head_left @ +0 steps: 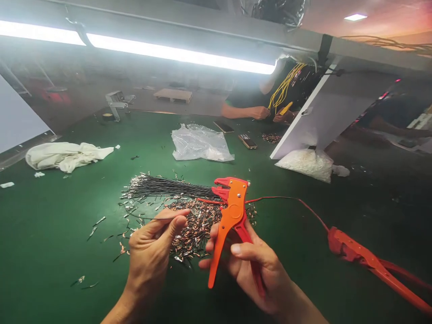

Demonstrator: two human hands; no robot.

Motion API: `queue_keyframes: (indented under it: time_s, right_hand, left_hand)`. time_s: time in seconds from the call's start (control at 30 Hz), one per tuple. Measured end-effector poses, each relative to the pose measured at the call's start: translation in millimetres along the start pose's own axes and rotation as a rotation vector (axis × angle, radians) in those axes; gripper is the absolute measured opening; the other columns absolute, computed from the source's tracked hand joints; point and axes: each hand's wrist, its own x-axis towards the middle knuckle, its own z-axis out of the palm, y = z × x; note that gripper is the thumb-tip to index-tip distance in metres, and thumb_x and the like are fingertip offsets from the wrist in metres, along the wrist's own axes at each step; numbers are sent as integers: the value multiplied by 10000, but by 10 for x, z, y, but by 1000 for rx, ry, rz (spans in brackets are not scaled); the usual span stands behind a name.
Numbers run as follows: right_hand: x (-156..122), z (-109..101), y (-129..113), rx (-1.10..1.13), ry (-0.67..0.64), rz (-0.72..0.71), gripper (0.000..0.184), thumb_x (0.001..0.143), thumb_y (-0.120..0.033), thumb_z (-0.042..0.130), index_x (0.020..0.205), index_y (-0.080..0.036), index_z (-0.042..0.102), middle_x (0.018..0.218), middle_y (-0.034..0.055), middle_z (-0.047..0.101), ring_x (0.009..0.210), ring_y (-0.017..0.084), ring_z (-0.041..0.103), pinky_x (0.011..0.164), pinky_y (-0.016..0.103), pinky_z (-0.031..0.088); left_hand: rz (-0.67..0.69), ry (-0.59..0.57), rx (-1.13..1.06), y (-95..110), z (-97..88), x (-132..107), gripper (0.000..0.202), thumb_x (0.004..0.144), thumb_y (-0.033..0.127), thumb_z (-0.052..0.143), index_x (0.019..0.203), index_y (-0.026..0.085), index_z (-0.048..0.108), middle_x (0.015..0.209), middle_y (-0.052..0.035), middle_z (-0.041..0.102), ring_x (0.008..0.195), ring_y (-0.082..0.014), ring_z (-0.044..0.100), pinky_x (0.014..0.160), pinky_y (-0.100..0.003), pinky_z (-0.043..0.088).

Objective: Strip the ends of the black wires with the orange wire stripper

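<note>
Between thumb and index finger, my left hand (151, 252) pinches a thin black wire (145, 218). My right hand (263, 270) grips the handles of an orange and red wire stripper (232, 209), its red jaws pointing left, toward the wire but apart from my left fingertips. Behind the hands lies a bundle of black wires (172, 186) with pale metallic ends at its left. A pile of stripped scraps (199, 222), copper and black, spreads beneath and beyond both hands. The bundle's right end is partly hidden by the stripper.
A second wire stripper (367, 258) appears at the right, with a red wire (286, 197) running to it. Farther back are a clear plastic bag (202, 144), white cloth (67, 155) and a tied bag (305, 164). A co-worker's hands (259, 112) handle yellow wires behind a white panel (334, 103).
</note>
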Motion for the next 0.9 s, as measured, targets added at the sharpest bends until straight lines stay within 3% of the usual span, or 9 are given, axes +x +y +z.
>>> queue_keyframes:
  time_s: [0.1, 0.3, 0.37, 0.6, 0.9]
  right_hand:
    - [8, 6, 29, -69, 56, -25, 241, 869, -173, 609, 1104, -221, 594, 1063, 62, 667, 891, 207, 657, 810, 408, 532]
    - [22, -20, 36, -264, 171, -78, 301, 825, -252, 718, 1105, -206, 620, 1071, 64, 670, 914, 202, 665, 844, 353, 501]
    - [20, -20, 50, -273, 162, -80, 296, 818, -259, 722, 1095, -207, 632, 1106, 67, 663, 921, 200, 662, 842, 351, 499]
    - [-6, -55, 111, -331, 26, -83, 373, 832, -307, 707, 1181, -207, 620, 1096, 95, 678, 918, 221, 641, 732, 349, 514]
    - [-14, -25, 88, -286, -25, 12, 552, 810, -320, 708, 1322, -212, 532, 880, 70, 713, 813, 215, 628, 688, 342, 498]
  left_hand:
    - [114, 3, 64, 31, 7, -33, 164, 743, 388, 780, 840, 256, 793, 811, -19, 728, 785, -163, 615, 708, -263, 492]
    - [326, 61, 231, 61, 14, -98, 153, 843, 236, 695, 953, 313, 768, 819, 27, 688, 769, -127, 588, 724, -252, 449]
    - [348, 54, 239, 38, 9, -99, 172, 850, 209, 683, 963, 313, 761, 821, 30, 683, 765, -124, 584, 714, -249, 445]
    - [497, -132, 296, -74, -33, -120, 324, 842, 99, 662, 1066, 325, 723, 834, 25, 679, 745, -123, 566, 669, -250, 439]
    - [541, -161, 297, -26, 1, -126, 361, 821, 66, 667, 1067, 323, 723, 849, 19, 697, 753, -133, 581, 675, -268, 455]
